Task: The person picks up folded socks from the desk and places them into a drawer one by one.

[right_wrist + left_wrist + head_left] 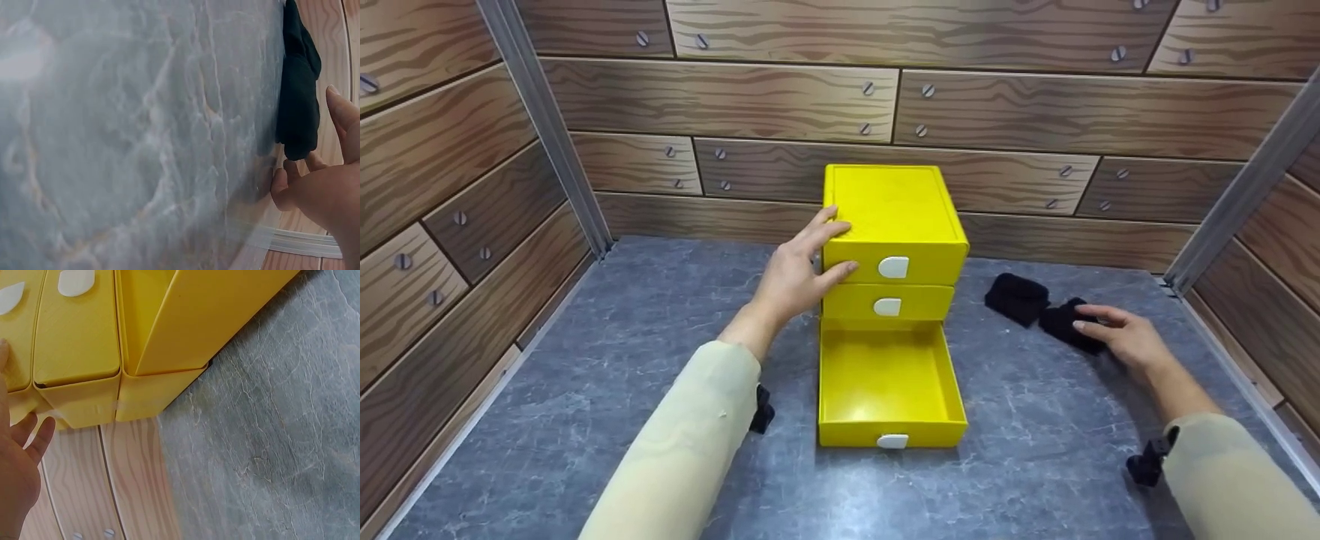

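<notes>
A yellow drawer unit [894, 202] with white pulls stands in the middle of the table. Its bottom drawer [885, 375] is pulled out and has nothing in it; the two upper ones are closed. My left hand [799, 274] rests on the unit's upper left corner, thumb on the top drawer's front and fingers spread toward the top and side. Over on the right, my right hand [1129, 337] reaches to a folded black cloth bundle [1069, 326], fingers extended at its near side. A second folded black cloth bundle [1017, 298] lies just left of it. The bundles' exact kind is unclear.
A grey marbled tabletop [660, 375] lies under everything. Wood-patterned walls [780, 105] enclose it at the back and both sides, with grey metal posts [544, 127] at the corners.
</notes>
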Available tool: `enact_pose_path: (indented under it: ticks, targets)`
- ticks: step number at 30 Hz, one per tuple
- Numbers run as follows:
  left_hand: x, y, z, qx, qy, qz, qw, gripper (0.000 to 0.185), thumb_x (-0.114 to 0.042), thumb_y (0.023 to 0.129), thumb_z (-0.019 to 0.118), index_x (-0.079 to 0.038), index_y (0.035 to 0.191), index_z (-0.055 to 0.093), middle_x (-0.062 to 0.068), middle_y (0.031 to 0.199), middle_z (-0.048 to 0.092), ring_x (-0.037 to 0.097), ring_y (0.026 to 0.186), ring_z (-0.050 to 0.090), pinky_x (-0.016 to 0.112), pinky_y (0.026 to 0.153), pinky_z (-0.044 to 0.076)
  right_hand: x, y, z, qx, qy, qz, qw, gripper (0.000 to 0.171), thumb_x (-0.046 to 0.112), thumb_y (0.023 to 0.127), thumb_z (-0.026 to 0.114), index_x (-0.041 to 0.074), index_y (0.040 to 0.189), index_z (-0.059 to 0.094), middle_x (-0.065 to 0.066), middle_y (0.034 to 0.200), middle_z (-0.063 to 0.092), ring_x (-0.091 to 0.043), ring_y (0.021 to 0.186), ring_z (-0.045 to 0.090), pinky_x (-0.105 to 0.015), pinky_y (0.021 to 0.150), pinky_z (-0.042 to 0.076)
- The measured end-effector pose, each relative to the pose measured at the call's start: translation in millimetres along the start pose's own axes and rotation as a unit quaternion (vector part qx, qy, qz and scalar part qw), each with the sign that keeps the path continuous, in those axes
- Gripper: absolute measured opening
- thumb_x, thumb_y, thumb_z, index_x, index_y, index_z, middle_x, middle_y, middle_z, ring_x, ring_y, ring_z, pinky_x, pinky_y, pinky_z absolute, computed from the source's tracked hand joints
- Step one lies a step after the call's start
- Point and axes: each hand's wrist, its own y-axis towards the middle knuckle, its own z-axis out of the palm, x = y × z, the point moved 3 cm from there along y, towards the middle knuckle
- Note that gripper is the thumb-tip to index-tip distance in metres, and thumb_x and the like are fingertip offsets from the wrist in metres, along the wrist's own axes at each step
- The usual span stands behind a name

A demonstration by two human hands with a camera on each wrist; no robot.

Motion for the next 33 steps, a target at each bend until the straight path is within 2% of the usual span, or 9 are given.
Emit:
enact_pose_path:
  ticks: [3, 6, 8, 11, 17, 24, 27, 30, 33]
  targets:
    - [-1.3, 1.6, 1.0, 0.001, -0.002, 0.000, 1.0000, 0.058, -0.040, 0.100, 0.075, -0.024, 0.153, 0.058, -0.009, 0.172, 0.033, 0.019, 0.150, 0.045, 0.039, 0.119, 0.041, -1.6, -0.7, 0.2, 0.010, -0.005, 0.008, 1.000, 0.066, 0.040, 0.104, 0.071, 0.002, 0.155, 0.052, -0.029, 0.165, 0.034, -0.044, 0.152, 0.029, -0.018, 0.105, 0.040]
    - [-3.4, 4.1, 0.7, -0.001, -0.004, 0.001, 1.0000, 0.058, -0.040, 0.101, 0.075, -0.024, 0.153, 0.058, -0.010, 0.172, 0.033, 0.019, 0.150, 0.045, 0.039, 0.119, 0.041, -1.9, -1.6, -0.5, 0.024, -0.008, 0.019, 1.000, 0.069, 0.040, 0.106, 0.067, 0.000, 0.158, 0.047, -0.030, 0.169, 0.024, -0.048, 0.156, 0.018, -0.042, 0.123, 0.031]
    - [-4.5, 5.2, -0.1, -0.003, -0.002, 0.002, 1.0000, 0.058, -0.039, 0.101, 0.075, -0.024, 0.154, 0.058, -0.010, 0.172, 0.032, 0.019, 0.150, 0.045, 0.038, 0.119, 0.041, -2.1, -2.0, -0.9, 0.030, -0.007, 0.025, 0.999, 0.069, 0.038, 0.107, 0.066, -0.001, 0.159, 0.043, -0.031, 0.171, 0.018, -0.051, 0.157, 0.012, -0.057, 0.126, 0.020]
    - [-5.0, 5.2, -0.7, -0.004, -0.001, 0.001, 1.0000, 0.058, -0.039, 0.100, 0.075, -0.024, 0.154, 0.058, -0.010, 0.172, 0.032, 0.018, 0.151, 0.044, 0.038, 0.120, 0.040, -3.3, -2.5, -0.8, 0.036, -0.010, 0.029, 0.999, 0.067, 0.036, 0.108, 0.064, -0.002, 0.159, 0.042, -0.032, 0.171, 0.014, -0.053, 0.157, 0.008, -0.062, 0.126, 0.015]
    - [-3.9, 2.4, -1.8, -0.005, 0.000, 0.002, 1.0000, 0.058, -0.039, 0.101, 0.075, -0.024, 0.154, 0.057, -0.010, 0.172, 0.032, 0.017, 0.152, 0.042, 0.039, 0.121, 0.039, -3.5, -5.5, 2.1, 0.035, -0.024, 0.025, 0.999, 0.062, 0.033, 0.108, 0.065, 0.000, 0.157, 0.047, -0.031, 0.170, 0.020, -0.048, 0.155, 0.018, -0.056, 0.124, 0.021]
    - [-2.1, 0.5, -3.8, -0.006, 0.005, -0.006, 1.0000, 0.059, -0.039, 0.100, 0.075, -0.024, 0.154, 0.057, -0.010, 0.171, 0.033, 0.017, 0.152, 0.041, 0.039, 0.122, 0.037, -5.3, -7.6, 4.5, 0.045, -0.013, 0.036, 0.998, 0.060, 0.031, 0.104, 0.071, 0.004, 0.155, 0.052, -0.029, 0.170, 0.022, -0.050, 0.157, 0.015, -0.059, 0.125, 0.019]
    - [-1.3, 0.1, -3.2, -0.003, 0.002, -0.011, 0.9999, 0.059, -0.039, 0.100, 0.075, -0.025, 0.154, 0.057, -0.011, 0.172, 0.032, 0.016, 0.153, 0.039, 0.039, 0.122, 0.036, -6.4, -10.8, 4.9, 0.052, -0.010, 0.036, 0.998, 0.060, 0.032, 0.102, 0.074, 0.006, 0.153, 0.054, -0.027, 0.170, 0.025, -0.050, 0.156, 0.017, -0.058, 0.125, 0.022]
    - [-0.7, -0.3, -1.3, 0.000, -0.001, -0.015, 0.9999, 0.059, -0.039, 0.100, 0.075, -0.025, 0.155, 0.057, -0.012, 0.172, 0.031, 0.016, 0.154, 0.038, 0.039, 0.123, 0.035, -8.6, -16.0, 4.5, 0.053, -0.017, 0.033, 0.998, 0.059, 0.033, 0.100, 0.077, 0.007, 0.150, 0.058, -0.027, 0.168, 0.030, -0.047, 0.153, 0.027, -0.037, 0.116, 0.040]
    - [-0.6, -0.9, 0.5, 0.002, 0.000, -0.017, 0.9998, 0.059, -0.039, 0.100, 0.075, -0.025, 0.155, 0.057, -0.012, 0.172, 0.031, 0.015, 0.154, 0.038, 0.039, 0.123, 0.035, -11.2, -21.7, 4.5, 0.054, -0.019, 0.029, 0.998, 0.058, 0.032, 0.098, 0.079, 0.006, 0.148, 0.062, -0.028, 0.165, 0.036, -0.043, 0.148, 0.033, -0.015, 0.095, 0.044]
